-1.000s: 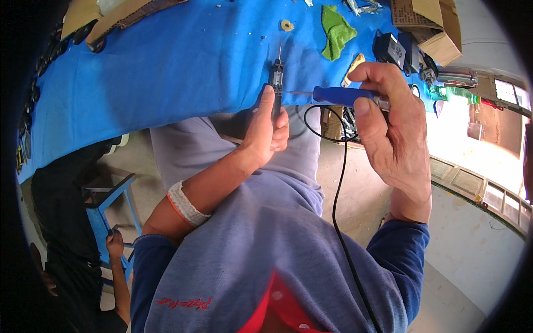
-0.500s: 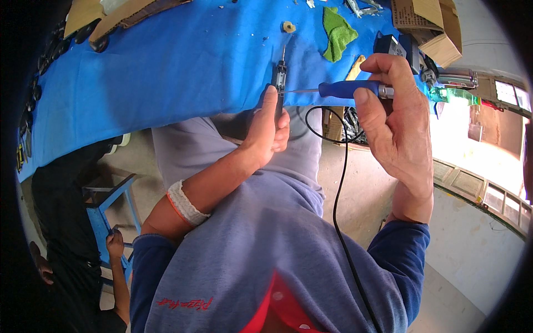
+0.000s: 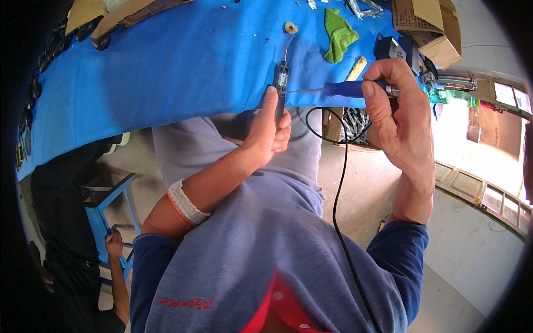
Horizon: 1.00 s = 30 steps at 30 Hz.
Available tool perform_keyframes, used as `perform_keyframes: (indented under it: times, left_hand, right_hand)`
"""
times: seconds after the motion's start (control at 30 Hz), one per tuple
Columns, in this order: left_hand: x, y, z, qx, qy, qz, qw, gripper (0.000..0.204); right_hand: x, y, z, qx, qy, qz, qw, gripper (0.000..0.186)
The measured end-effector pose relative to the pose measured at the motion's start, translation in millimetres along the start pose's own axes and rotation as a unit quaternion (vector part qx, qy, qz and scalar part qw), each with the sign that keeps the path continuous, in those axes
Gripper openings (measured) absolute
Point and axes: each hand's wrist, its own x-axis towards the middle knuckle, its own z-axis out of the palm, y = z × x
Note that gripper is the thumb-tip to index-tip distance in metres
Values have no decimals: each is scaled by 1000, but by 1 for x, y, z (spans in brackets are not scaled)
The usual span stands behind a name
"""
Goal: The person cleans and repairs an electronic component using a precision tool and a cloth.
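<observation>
My left hand (image 3: 265,126) is closed round a slim dark tool body (image 3: 281,77) with an exposed pale inner section and a thin metal shaft pointing up, held at the near edge of the blue-covered table (image 3: 166,61). My right hand (image 3: 401,114) grips a blue screwdriver (image 3: 347,89) between thumb and fingers. Its thin shaft reaches left to the side of the dark tool, just by my left thumb. Beyond them lie a small round tan piece (image 3: 291,28), a green cloth (image 3: 340,34) and a flat wooden piece (image 3: 357,69).
Cardboard boxes (image 3: 427,16), black adapters (image 3: 391,49) and a metal cylinder (image 3: 455,79) crowd the right end. A cable (image 3: 340,194) hangs across my front. A box of metal parts (image 3: 355,127) sits below the table edge. At lower left, a co-worker's hand (image 3: 114,244) is beside a blue stool (image 3: 100,216).
The screwdriver and my right hand have shifted slightly to the right. The dark tool in my left hand has moved a little right and downward.
</observation>
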Motion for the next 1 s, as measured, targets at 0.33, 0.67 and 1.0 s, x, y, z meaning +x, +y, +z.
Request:
perform_keyframes:
  times: [0.33, 0.67, 1.0]
  left_hand:
    - [-4, 4, -5, -38, -81, -2, 996, 63]
    - [-3, 0, -4, -6, -66, 20, 998, 61]
    - [-1, -1, 0, 24, -16, 28, 999, 56]
  right_hand:
    - [-23, 24, 2, 44, 55, 85, 994, 14]
    - [-45, 36, 6, 80, 94, 133, 983, 10]
    - [-57, 39, 3, 73, 126, 123, 982, 10]
